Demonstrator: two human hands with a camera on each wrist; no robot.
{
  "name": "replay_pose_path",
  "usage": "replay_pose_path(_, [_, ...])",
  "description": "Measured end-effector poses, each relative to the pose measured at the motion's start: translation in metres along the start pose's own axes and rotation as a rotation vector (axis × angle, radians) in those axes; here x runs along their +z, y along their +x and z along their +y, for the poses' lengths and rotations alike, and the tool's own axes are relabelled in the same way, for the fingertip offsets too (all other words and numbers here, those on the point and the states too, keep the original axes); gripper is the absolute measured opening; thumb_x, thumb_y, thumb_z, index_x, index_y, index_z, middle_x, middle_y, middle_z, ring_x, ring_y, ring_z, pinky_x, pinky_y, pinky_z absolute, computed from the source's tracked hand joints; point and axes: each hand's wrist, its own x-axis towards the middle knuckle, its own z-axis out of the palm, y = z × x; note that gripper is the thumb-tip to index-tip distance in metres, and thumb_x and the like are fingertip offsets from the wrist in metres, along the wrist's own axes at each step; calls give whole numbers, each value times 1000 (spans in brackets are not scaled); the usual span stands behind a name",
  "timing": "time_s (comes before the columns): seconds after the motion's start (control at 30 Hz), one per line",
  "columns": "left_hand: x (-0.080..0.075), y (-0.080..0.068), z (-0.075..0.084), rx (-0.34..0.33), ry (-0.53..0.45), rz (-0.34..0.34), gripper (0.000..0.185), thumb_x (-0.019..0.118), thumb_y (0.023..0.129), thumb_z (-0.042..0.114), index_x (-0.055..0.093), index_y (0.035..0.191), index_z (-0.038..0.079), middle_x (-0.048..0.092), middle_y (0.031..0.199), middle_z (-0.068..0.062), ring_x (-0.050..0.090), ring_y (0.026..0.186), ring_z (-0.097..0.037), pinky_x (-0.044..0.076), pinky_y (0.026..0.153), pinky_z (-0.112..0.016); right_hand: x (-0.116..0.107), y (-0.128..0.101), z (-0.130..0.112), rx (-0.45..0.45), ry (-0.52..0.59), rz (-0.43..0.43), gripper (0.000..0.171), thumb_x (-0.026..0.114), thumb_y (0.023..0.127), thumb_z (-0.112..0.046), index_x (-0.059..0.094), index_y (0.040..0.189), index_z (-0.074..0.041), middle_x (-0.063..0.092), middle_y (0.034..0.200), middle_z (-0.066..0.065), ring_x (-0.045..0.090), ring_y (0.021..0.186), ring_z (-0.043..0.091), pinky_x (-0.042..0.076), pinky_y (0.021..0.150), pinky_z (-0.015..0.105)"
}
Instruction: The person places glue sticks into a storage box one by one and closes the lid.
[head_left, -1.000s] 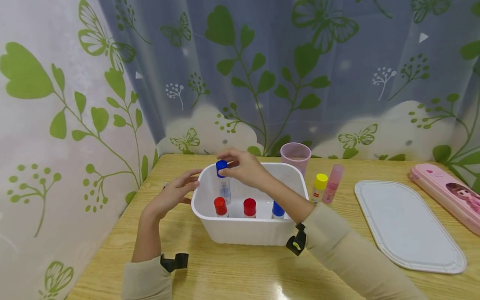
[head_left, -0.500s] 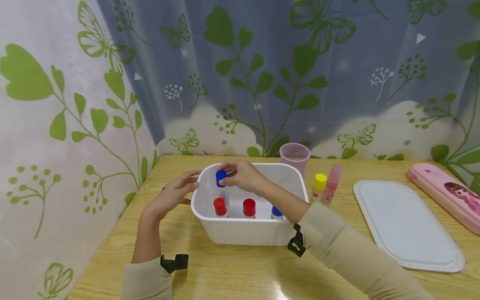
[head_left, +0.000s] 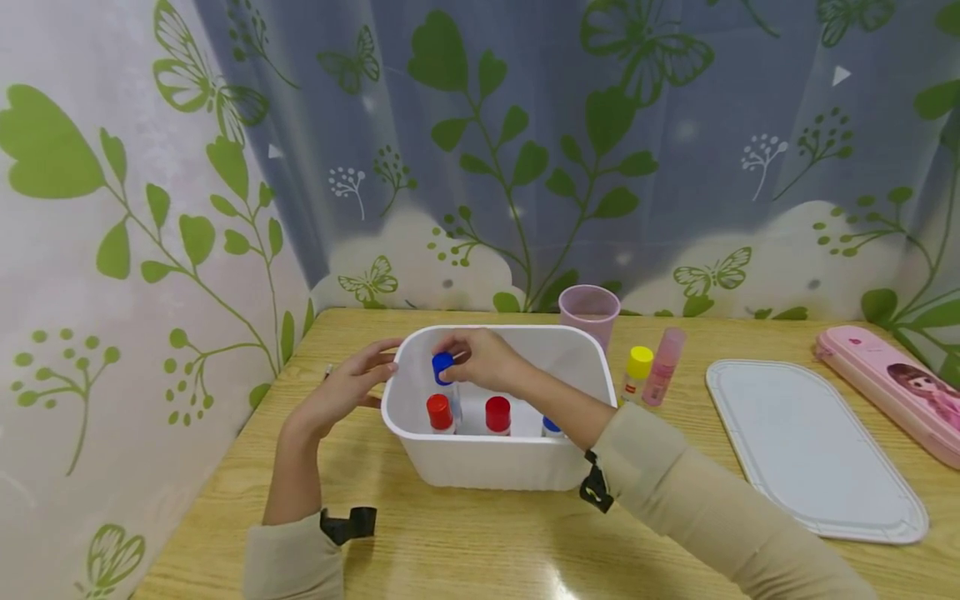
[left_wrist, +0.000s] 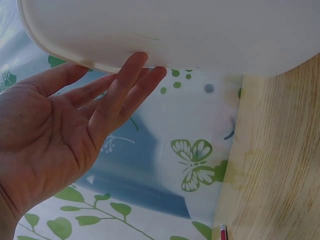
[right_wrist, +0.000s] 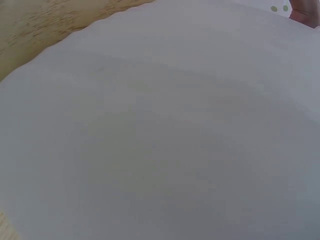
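A white plastic bin (head_left: 495, 467) stands on the wooden table. My right hand (head_left: 480, 357) reaches down into it and pinches the blue cap of a glue stick (head_left: 442, 365), held upright at the bin's left side. Two red-capped sticks (head_left: 439, 412) (head_left: 497, 414) and another blue-capped one (head_left: 551, 426) stand along the bin's near wall. My left hand (head_left: 352, 385) lies open with straight fingers against the bin's left outer wall (left_wrist: 150, 35); the left wrist view shows the fingertips (left_wrist: 137, 62) touching its rim. The right wrist view shows only white plastic (right_wrist: 160, 130).
A pink cup (head_left: 589, 312) stands behind the bin. A yellow-capped stick (head_left: 638, 373) and a pink stick (head_left: 665, 367) stand to its right. The white lid (head_left: 813, 450) lies flat further right, with a pink pencil case (head_left: 892, 387) at the table's right edge. A curtain hangs close behind.
My right hand has lowered the blue-capped glue stick deeper into the bin. The left hand has stayed against the bin's side.
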Motion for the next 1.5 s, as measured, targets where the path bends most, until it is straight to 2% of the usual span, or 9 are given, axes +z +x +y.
replay_pose_path(0.4, [1, 1, 0, -7, -3, 2, 49, 41, 100, 26, 26, 143, 8, 37, 136, -22, 45, 116, -37, 48, 80, -44, 1, 2, 5, -66, -83, -16, 26, 69, 80, -1, 63, 106, -2, 63, 102, 10, 59, 98, 23, 47, 83, 28])
replay_pose_path(0.77, [3, 0, -1, -18, -17, 6, 49, 41, 100, 26, 27, 143, 8, 38, 136, -22, 44, 116, -36, 48, 81, -45, 1, -1, 3, -34, -71, -40, 24, 66, 83, -1, 61, 106, -5, 62, 105, 10, 59, 99, 23, 48, 82, 30])
replay_pose_path(1.0, [1, 1, -2, -13, -13, 6, 48, 41, 100, 27, 27, 143, 8, 38, 136, -22, 44, 117, -37, 47, 81, -46, -1, -1, 2, -65, -87, -34, 23, 66, 83, -2, 61, 105, -4, 63, 103, 10, 60, 96, 22, 49, 80, 29])
replay_pose_path(1.17, [1, 1, -1, -15, -10, 6, 49, 41, 100, 28, 27, 143, 9, 37, 136, -22, 44, 117, -37, 47, 81, -46, -1, 0, 1, -52, -95, -28, 26, 66, 83, -1, 60, 108, -2, 63, 106, 13, 60, 99, 24, 48, 81, 29])
replay_pose_path(1.33, [2, 1, -1, -19, -11, 8, 49, 41, 100, 28, 28, 143, 8, 38, 135, -22, 44, 116, -37, 47, 81, -46, -10, -3, -3, -78, -110, -33, 29, 66, 84, -2, 59, 112, -1, 62, 107, 13, 60, 99, 24, 49, 80, 28])
replay_pose_path(1.5, [2, 0, 0, -18, -9, 15, 48, 42, 100, 26, 28, 142, 8, 39, 134, -22, 45, 115, -36, 48, 81, -45, -33, -18, -8, -117, -90, -31, 30, 64, 85, -3, 58, 114, 1, 61, 110, 14, 58, 100, 24, 48, 81, 29])
